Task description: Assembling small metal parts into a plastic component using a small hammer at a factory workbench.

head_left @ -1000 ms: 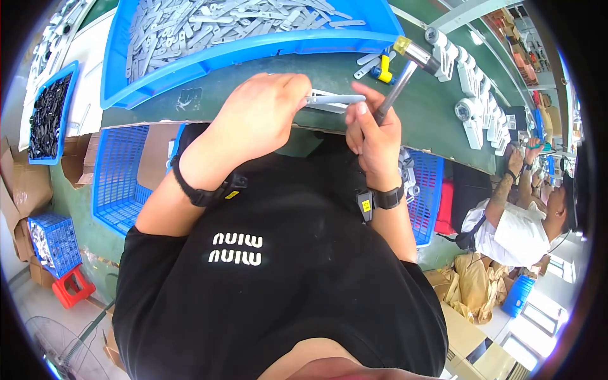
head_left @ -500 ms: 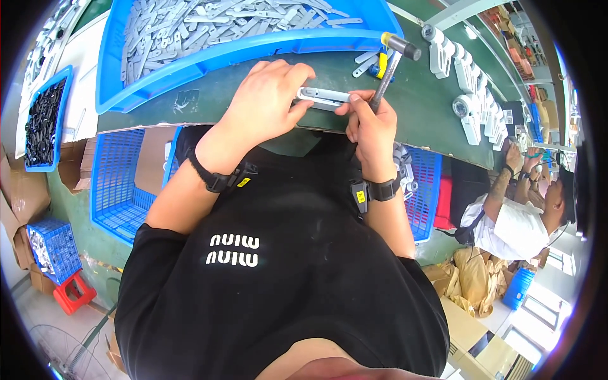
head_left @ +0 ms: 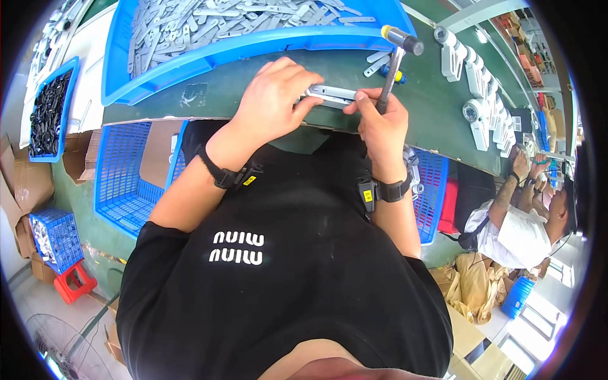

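My left hand (head_left: 273, 95) is closed on one end of a long white-grey metal piece (head_left: 335, 94), pinched between thumb and fingers just above the green bench. At its other end, the thumb and fingertips of my right hand (head_left: 384, 123) touch the piece. That same hand is wrapped round the handle of a hammer (head_left: 394, 69), whose yellow-and-black head points up and away from me. Beyond the hammer lie several loose grey strips (head_left: 376, 63) and a small blue-and-yellow item (head_left: 399, 77), partly hidden.
A blue tray (head_left: 253, 56) heaped with flat grey strips spans the far side. White lamp-like parts (head_left: 479, 120) stand in rows at the right. Blue baskets (head_left: 120, 183) sit below the bench edge. A blue tray of black parts (head_left: 63, 120) is far left; a co-worker (head_left: 519, 221) sits at right.
The whole scene has shifted slightly in the picture. Both hands keep hold of the metal piece, which tilts a little more, and the hammer stays in my right hand.
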Motion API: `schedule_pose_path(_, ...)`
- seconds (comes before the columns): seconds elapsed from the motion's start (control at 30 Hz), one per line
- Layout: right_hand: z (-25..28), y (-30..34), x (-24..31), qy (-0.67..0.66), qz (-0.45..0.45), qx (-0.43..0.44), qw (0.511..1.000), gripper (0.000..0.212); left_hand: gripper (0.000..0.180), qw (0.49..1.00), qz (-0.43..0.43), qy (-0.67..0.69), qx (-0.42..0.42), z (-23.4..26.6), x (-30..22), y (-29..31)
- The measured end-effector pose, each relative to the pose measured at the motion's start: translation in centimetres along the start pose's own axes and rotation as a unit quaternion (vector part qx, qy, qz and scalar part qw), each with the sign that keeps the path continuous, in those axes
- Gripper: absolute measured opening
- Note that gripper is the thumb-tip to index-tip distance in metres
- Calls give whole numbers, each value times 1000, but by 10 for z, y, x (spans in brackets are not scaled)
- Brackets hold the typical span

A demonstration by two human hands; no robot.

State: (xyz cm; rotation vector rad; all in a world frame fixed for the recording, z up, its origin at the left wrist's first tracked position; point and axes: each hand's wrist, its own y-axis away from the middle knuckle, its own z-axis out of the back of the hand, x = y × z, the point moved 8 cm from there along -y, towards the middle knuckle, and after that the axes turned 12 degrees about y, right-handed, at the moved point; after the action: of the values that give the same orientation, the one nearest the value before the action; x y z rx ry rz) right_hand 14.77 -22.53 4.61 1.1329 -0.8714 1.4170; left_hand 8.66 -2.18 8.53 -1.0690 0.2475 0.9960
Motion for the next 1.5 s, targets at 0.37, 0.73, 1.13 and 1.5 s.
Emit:
schedule_pose_path(0.37,-3,-1,-1,29,0,-3,1000,15,20,1000,4,14,17,2,5,-4)
schedule_pose_path(0.73,6,-8,-13,106,-2,31,994,18,21,1000,-11,16,23,-1,-1,-4)
schedule_pose_path(1.13,3,-11,-9,93,-12,87,992,24,17,997,42,-4,69,-1,-1,-11)
schedule_pose_path(1.5,3,-12,-9,103,24,91,990,23,16,979,11,-120,167,-27,-24,-19)
